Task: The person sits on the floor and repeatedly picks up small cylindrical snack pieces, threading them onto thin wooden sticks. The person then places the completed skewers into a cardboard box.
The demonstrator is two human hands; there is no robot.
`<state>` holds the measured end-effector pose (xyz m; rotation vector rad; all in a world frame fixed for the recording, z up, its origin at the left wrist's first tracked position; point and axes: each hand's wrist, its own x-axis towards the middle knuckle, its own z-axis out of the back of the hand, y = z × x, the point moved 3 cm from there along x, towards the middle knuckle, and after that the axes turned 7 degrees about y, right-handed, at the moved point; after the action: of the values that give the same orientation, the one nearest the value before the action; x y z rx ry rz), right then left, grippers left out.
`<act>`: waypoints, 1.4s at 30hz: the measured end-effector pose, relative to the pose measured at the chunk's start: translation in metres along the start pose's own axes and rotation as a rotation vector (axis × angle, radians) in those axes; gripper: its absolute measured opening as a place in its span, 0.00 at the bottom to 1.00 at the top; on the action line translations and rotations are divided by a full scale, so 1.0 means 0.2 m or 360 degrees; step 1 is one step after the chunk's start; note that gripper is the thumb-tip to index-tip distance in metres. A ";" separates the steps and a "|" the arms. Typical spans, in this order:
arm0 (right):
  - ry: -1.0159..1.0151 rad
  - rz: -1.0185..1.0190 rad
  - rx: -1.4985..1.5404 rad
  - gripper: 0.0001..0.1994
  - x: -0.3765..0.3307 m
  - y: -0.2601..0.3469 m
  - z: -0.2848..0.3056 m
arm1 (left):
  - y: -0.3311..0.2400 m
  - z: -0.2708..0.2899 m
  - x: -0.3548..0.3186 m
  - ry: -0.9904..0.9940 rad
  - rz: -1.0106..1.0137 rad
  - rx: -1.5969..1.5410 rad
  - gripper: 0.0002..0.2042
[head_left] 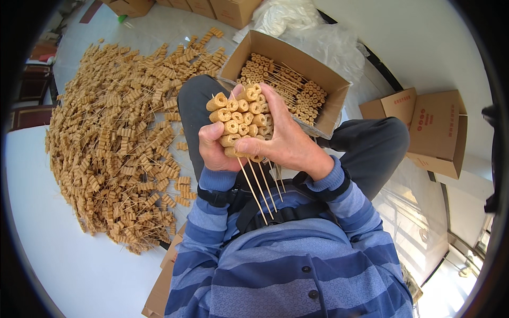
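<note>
Between both hands I hold a bundle of skewers [243,117] threaded with hollow tan rolls, their round ends facing up. Several bare wooden sticks poke out of it toward my waist. My left hand [213,147] wraps the left side, with its thumb on the rolls. From the right, my right hand [287,137] closes round the bundle, fingers over the far end and thumb across the near side. Just beyond my hands stands an open cardboard box [323,127] holding rows of the same skewers [289,87], sticks lying in the middle.
A large heap of loose skewers [116,143] covers the floor at my left. Cardboard boxes [435,127] stand at the right, and more boxes [233,10] line the far side. Clear plastic sheeting [328,47] lies behind the open box. My bent legs [371,138] flank the work.
</note>
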<state>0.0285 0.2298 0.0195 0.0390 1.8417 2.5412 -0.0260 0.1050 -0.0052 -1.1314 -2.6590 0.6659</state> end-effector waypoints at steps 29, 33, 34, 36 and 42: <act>-0.0467 0.0298 -0.0428 0.50 -0.06 0.03 0.06 | -0.14 -0.09 0.22 0.0123 0.0547 0.0889 0.47; -0.0905 -0.0033 -0.0193 0.44 -0.14 -0.10 0.50 | -0.16 -0.24 0.64 0.0794 0.0341 0.1761 0.47; -0.1042 -0.0165 0.0109 0.40 -0.19 -0.14 0.59 | -0.12 -0.24 0.75 0.0946 0.0386 0.2333 0.48; -0.1244 -0.0286 0.0358 0.36 -0.25 -0.21 0.72 | 0.02 -0.19 0.93 0.1437 0.0305 0.2989 0.49; -0.1232 -0.0539 0.0469 0.29 -0.30 -0.46 0.77 | 0.50 0.23 1.07 0.2200 0.0846 0.3389 0.47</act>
<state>0.0915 0.4040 -0.0213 0.5654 1.6718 1.6600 -0.1263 0.3054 -0.0955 -0.7117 0.1216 1.2924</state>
